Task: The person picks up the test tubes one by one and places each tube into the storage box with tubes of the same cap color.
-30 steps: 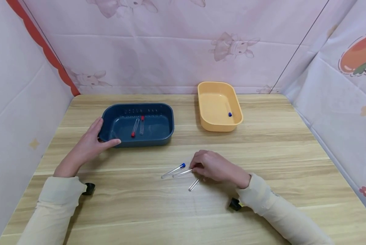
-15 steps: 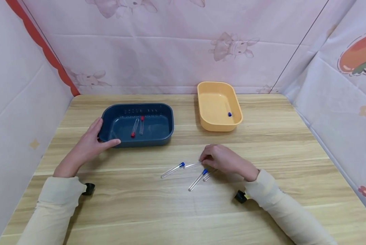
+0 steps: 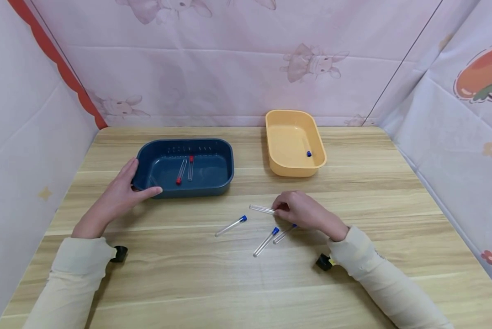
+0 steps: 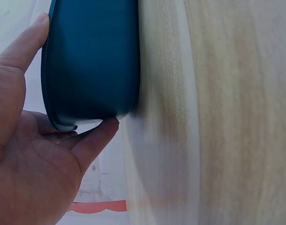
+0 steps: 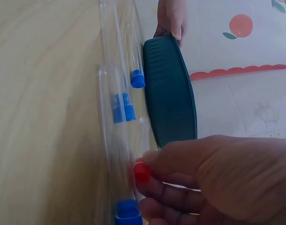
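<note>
One worktop (image 3: 167, 283), wood-grained, by which all pieces are carried. One dark blue tray (image 3: 194, 190), oblong with rounded corners, set at the left; its left near corner is touched by the left hand (image 3: 116, 194), which is spread, the thumb laid at the near rim and the fingers against the end wall. Inside this tray, two clear tubes are laid side by side: a first red-capped tube (image 3: 182, 171), cap toward the near wall, and a second red-capped tube (image 3: 191, 169), cap toward the far wall. One yellow tray (image 3: 293, 172), set farther right; a blue cap (image 3: 309, 154) is seen near its right wall, the clear body attached being only faintly made out. One clear tube (image 3: 262, 209), its red cap (image 5: 142, 171) pinched between thumb and finger of the right hand (image 3: 302, 210), the closed end pointed leftward; whether the worktop is touched by it cannot be told. Three further blue-capped tubes are laid on the worktop: one at the left (image 3: 229, 226), set apart; one in the middle (image 3: 264, 244); one at the right (image 3: 283, 236), just beside the middle one, its cap near the right hand.
</note>
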